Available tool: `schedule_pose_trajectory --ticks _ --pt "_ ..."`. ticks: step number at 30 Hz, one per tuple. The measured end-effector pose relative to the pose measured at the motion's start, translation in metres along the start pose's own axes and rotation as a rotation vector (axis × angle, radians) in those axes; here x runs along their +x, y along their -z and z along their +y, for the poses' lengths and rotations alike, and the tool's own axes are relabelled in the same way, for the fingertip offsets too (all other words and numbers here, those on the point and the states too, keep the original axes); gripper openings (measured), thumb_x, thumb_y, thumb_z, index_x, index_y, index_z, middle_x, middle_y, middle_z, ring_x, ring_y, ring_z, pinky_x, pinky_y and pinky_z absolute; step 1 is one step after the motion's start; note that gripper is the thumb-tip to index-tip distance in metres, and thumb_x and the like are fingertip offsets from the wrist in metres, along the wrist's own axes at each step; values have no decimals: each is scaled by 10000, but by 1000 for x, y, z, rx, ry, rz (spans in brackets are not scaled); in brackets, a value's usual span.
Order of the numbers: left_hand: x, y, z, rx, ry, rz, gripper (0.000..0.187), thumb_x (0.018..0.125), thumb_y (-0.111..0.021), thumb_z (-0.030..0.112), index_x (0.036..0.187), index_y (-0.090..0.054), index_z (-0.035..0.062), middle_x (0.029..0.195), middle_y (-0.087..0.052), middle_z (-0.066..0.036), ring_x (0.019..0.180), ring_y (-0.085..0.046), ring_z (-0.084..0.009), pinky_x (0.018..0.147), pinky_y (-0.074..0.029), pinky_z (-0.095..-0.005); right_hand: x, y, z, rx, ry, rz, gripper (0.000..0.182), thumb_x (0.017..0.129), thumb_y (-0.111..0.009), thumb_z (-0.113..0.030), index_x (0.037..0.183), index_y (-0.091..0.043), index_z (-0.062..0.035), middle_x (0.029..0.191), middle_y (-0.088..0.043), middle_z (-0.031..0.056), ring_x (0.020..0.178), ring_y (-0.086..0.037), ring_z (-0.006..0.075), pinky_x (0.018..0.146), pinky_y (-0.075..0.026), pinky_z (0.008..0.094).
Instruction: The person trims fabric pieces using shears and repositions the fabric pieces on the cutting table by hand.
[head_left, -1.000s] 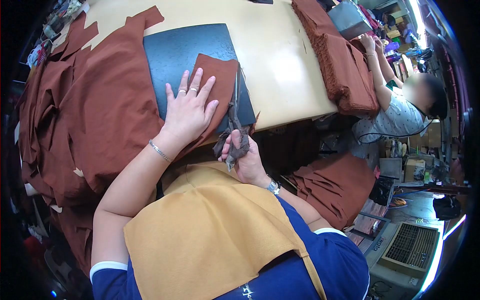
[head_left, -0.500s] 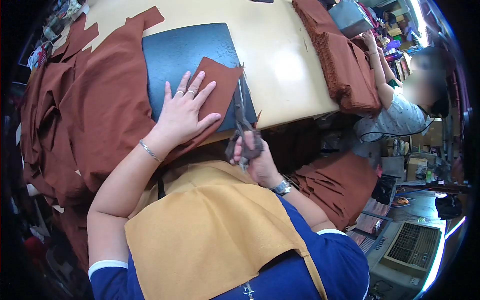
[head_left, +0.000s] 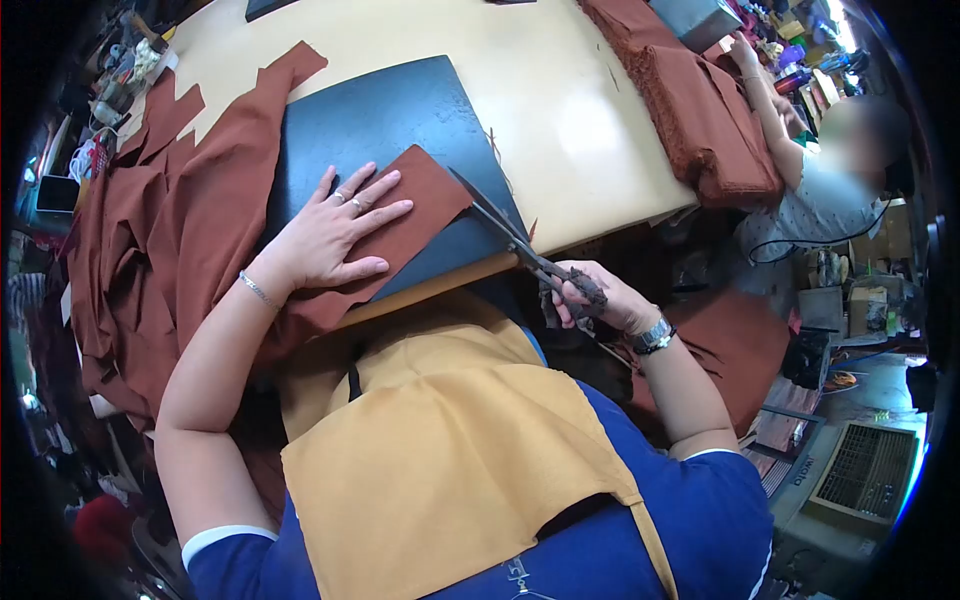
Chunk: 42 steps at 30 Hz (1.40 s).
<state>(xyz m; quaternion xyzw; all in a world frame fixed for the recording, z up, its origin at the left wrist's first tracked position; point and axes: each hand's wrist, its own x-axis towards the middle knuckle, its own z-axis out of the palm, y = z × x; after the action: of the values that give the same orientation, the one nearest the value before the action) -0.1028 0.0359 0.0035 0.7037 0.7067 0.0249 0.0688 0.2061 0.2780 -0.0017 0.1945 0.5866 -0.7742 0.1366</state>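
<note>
Left hand (head_left: pixel 330 235) lies flat with fingers spread, palm down on a small brown fabric piece (head_left: pixel 415 205), pinning it against a dark cutting mat (head_left: pixel 400 110). The piece sits at the near edge of the mat, close to the front edge of the bench (head_left: pixel 560 110), and its near end droops over that edge.

Right hand (head_left: pixel 600 300) is closed around the cloth-wrapped handles of a pair of scissors (head_left: pixel 515 240). The blades are parted and point toward the right corner of the fabric piece; whether the tips touch the cloth cannot be told.

Handling assessment: the fabric appears thin, light and limp. It is judged likely to shift or pucker under the blades unless held flat, so a broad palm press near the cut line suits it better than a pinch at the edge. The scissors look long and rigid, and the wrapping should give a firm, non-slip hold.

A large heap of the same brown cloth (head_left: pixel 150 250) lies to the left, partly overlapping the mat. Folded brown stacks (head_left: pixel 700 120) occupy the far right of the bench, where another person (head_left: pixel 820 190) is seated with an arm on them.
</note>
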Motion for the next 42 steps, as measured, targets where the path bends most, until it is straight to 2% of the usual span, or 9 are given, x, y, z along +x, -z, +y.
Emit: schedule_pose_trajectory --ticks 3,7,14,17,27,39,42 --pt "0 0 1 2 -5 4 711 861 -466 609 1459 -369 237 1568 -215 -90 1436 -177 -359 1112 -135 -625 4 2 -5 -71 -22 -1 398 821 -719 -420 849 -556 -58 754 -558 6 622 -567 76 580 -482 214" --pt "0 3 2 3 -3 2 699 866 -469 605 1461 -362 253 1566 -220 -86 1429 -193 -361 1103 -162 -633 0 -1 -21 -135 -70 9 251 889 -669 -301 844 -562 -78 697 -580 -18 607 -568 44 532 -439 195" --pt "0 1 1 11 -5 7 704 864 -462 620 1460 -363 258 1562 -235 -75 1431 -196 -356 1106 -157 -634 -14 5 -17 -139 -80 28 209 880 -685 -243 814 -564 -85 669 -590 -20 576 -570 42 490 -422 188" --pt "1 2 4 -4 7 -4 723 850 -465 619 1453 -380 230 1566 -229 -84 1447 -163 -338 1119 -111 -621 -15 9 -13 -145 -55 12 207 890 -673 -250 821 -568 -85 658 -598 -13 561 -565 46 479 -420 191" --pt "1 5 12 -33 -9 -24 727 853 -473 617 1459 -373 228 1566 -228 -85 1447 -160 -342 1124 -86 -613 3 0 -18 -129 -58 5 233 899 -665 -279 827 -573 -77 645 -604 -2 546 -564 53 477 -424 195" --pt "4 2 21 16 -54 -14 722 855 -479 617 1459 -369 238 1565 -232 -85 1442 -173 -347 1132 -100 -593 8 -8 -19 -90 -31 15 260 894 -676 -306 855 -588 -64 656 -594 -6 581 -579 60 538 -481 204" --pt "4 2 21 11 -54 -4 711 861 -470 628 1461 -360 264 1564 -235 -70 1433 -194 -357 1123 -126 -616 12 -6 -17 -109 -34 27 261 891 -680 -304 861 -588 -62 656 -595 -4 579 -578 61 536 -480 205"
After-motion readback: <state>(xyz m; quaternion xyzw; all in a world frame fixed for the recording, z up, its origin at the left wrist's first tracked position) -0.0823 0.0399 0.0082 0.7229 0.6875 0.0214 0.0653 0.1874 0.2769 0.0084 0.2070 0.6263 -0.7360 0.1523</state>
